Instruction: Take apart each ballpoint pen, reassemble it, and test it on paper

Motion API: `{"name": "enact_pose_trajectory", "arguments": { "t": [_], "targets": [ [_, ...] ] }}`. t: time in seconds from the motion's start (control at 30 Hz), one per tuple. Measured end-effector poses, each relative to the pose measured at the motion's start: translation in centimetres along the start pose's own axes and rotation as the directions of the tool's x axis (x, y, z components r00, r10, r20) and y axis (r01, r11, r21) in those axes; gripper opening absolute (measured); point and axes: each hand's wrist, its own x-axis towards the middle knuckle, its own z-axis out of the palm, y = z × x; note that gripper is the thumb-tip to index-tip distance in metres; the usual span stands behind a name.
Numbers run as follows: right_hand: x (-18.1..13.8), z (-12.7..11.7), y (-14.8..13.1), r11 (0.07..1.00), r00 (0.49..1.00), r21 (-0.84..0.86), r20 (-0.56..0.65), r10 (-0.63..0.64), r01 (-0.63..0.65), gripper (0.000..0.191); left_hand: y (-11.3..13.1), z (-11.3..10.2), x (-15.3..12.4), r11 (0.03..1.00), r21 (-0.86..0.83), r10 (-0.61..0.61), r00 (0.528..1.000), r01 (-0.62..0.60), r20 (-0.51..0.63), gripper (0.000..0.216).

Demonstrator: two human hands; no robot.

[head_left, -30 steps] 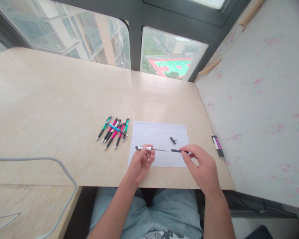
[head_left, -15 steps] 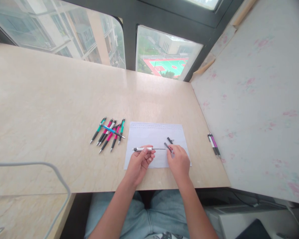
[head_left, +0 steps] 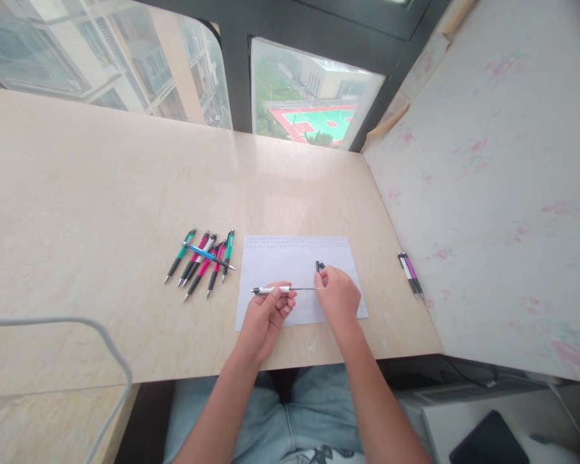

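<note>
My left hand [head_left: 267, 314] pinches the white upper half of a taken-apart pen [head_left: 270, 290], with its thin refill [head_left: 304, 289] sticking out to the right. My right hand [head_left: 337, 295] is closed at the refill's tip, its fingers on a small black pen piece [head_left: 319, 265]. Both hands hover over a white sheet of paper [head_left: 280, 261] on the beige desk [head_left: 101, 193].
A cluster of several green, pink and blue pens [head_left: 200, 256] lies left of the paper. Two more pens [head_left: 410, 274] lie at the desk's right edge by a floral-papered wall [head_left: 488, 193]. A grey cable [head_left: 77, 325] loops at the lower left. Windows run along the desk's far side.
My right hand moved left along the refill, from its black lower barrel to the small black piece on the paper. The left hand kept its hold on the pen.
</note>
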Motion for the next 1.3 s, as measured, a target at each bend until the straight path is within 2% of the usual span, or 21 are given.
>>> {"name": "enact_pose_trajectory", "arguments": {
  "t": [0.17,0.23,0.3,0.37,0.47,0.57,0.63,0.7,0.83,0.93,1.13,1.3],
  "targets": [
    [0.7,-0.2,0.5,0.998,0.998,0.045,-0.04,0.048,-0.047,0.022,0.0,0.1,0.0,1.0,0.007,-0.001,1.0,0.001,-0.014,0.026],
    [0.5,-0.5,0.7,0.991,0.998,0.131,-0.043,0.046,-0.04,0.023,-0.1,0.0,0.0,1.0,0.029,0.008,1.0,-0.008,-0.015,0.026],
    [-0.2,-0.7,1.1,0.958,0.999,0.288,-0.03,0.024,-0.014,0.019,-0.2,0.0,0.0,0.998,0.068,0.018,1.0,-0.017,-0.008,0.026],
    [-1.6,-1.0,1.6,0.869,1.0,0.494,0.011,0.002,-0.007,0.018,-0.3,0.0,-0.1,0.993,0.118,0.027,1.0,-0.026,0.001,0.026],
    [-4.0,-1.4,2.5,0.654,0.989,0.753,0.137,-0.052,-0.07,0.025,-0.5,0.1,-0.2,0.983,0.179,0.029,1.0,-0.031,0.012,0.027],
    [-5.5,-2.0,3.3,0.502,0.973,0.855,0.206,-0.1,-0.13,0.027,-0.6,0.3,-0.4,0.976,0.214,0.017,0.999,-0.024,0.033,0.026],
    [-5.6,-2.3,3.4,0.455,0.972,0.878,0.216,-0.094,-0.151,0.027,-0.5,0.5,-0.5,0.973,0.229,0.015,0.998,-0.027,0.054,0.025],
    [-5.3,-2.7,3.2,0.467,0.975,0.873,0.204,-0.09,-0.14,0.026,-0.5,0.6,-0.5,0.97,0.241,0.018,0.997,-0.036,0.076,0.023],
    [-4.3,-3.1,2.5,0.614,0.983,0.789,0.133,-0.129,-0.026,0.017,-0.5,0.7,-0.5,0.963,0.267,0.008,0.995,-0.034,0.099,0.023],
    [-4.1,-3.4,2.2,0.677,0.979,0.732,0.071,-0.19,0.078,0.015,-0.5,0.6,-0.6,0.956,0.291,0.009,0.995,-0.038,0.1,0.025],
    [-4.0,-4.0,3.0,0.712,0.96,0.674,0.016,-0.281,0.197,0.016,-0.4,0.8,-0.5,0.956,0.283,0.06,0.996,-0.074,0.061,0.024],
    [-3.4,-3.6,4.3,0.734,0.977,0.658,-0.015,-0.211,0.169,0.018,-0.4,0.7,-0.2,0.972,0.208,0.116,0.993,-0.113,0.002,0.025]
  ]
}}
